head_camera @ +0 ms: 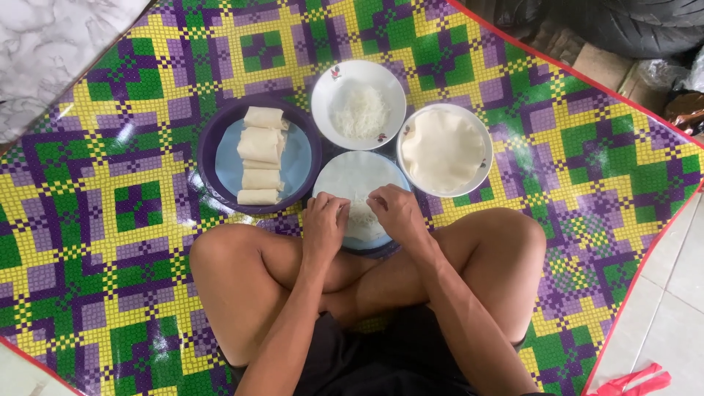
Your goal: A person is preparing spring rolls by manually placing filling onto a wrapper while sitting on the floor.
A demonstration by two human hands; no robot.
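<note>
Take the plate with the wrapper [357, 178] as your landmark. Both your hands sit on its near edge, left hand [324, 224] and right hand [397, 213], with only a narrow gap of filling between them. Just left of it, touching or nearly so, the purple plate of rolls [213, 147] blocks a sideways move. Directly beyond it stands the white bowl of noodles [323, 88], and just to its right the bowl of wrappers [480, 150]; these three crowd it closely. Your knees close off the near side. Farther left of the purple plate, and right past the wrapper bowl, the mat [110, 191] lies open.
</note>
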